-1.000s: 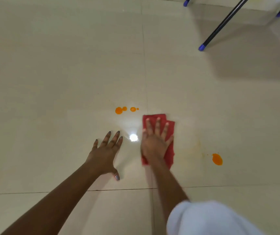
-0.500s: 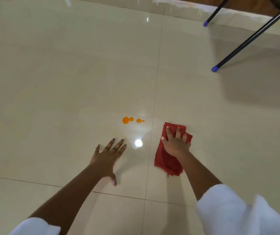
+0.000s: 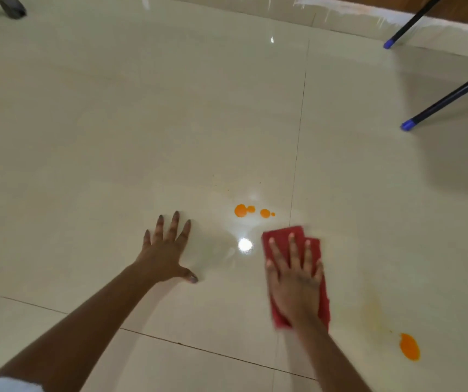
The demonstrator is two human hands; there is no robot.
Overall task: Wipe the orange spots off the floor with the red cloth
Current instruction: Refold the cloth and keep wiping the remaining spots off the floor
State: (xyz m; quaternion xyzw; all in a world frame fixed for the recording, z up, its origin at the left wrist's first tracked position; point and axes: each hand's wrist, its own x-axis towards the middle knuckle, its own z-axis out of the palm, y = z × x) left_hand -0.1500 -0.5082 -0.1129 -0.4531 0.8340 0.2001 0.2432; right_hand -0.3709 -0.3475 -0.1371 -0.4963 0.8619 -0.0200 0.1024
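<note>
Home interior: glossy cream floor tiles [image 3: 142,123], wooden skirting [image 3: 467,9].

R hand [image 3: 295,284] flat on red cloth [image 3: 283,239], L hand [image 3: 165,250] flat on floor [image 3: 114,137], orange spots [image 3: 240,210] just beyond.

Two hands lie flat on a tiled floor [image 3: 114,137]. The left hand [image 3: 165,250] rests directly on the tiles, fingers spread toward twelve o'clock. At its three o'clock, the right hand [image 3: 295,284] presses on top of a cloth [image 3: 282,234]. A cluster of spots [image 3: 240,210] lies near the cloth at its eleven o'clock, not touching it. A single spot [image 3: 409,347] lies well apart at the cloth's four o'clock. Two slanted legs [image 3: 448,97] meet the floor far off at one o'clock.
</note>
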